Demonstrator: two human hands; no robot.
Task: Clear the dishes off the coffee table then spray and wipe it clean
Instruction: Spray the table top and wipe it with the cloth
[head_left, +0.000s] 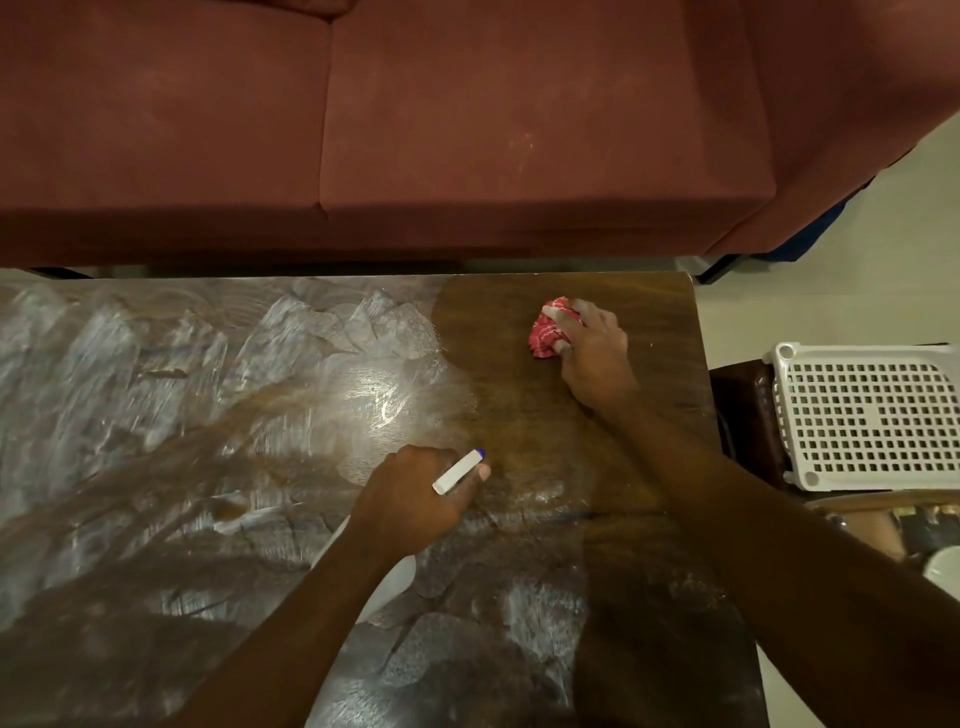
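Behind the dark brown wooden desk (519, 415) a rust-red fabric sofa (415, 130) is seen, with pale floor showing to the right. Most of the desk top is covered by whitish smeared streaks, while the far right corner is seen dark and clear of them.

On that clearer corner the right hand (592, 358) is laid palm down, its arm reaching in from the lower right. A crumpled red and white cloth (548, 327) is pressed against the desk under it, and the fingers (569, 325) are curled over the cloth, gripping it.

The left hand (415, 493) is held above the middle of the desk, its arm coming up from the bottom edge. A white spray bottle (460, 471) with a blue nozzle tip is clasped in it, the head pointing toward the far right; the fingers are wrapped shut around the neck, and the bottle's body is largely hidden beneath the wrist.

Just beside the desk's right edge a white perforated plastic basket (867, 415) is seen, resting on a dark brown stand (743, 415).
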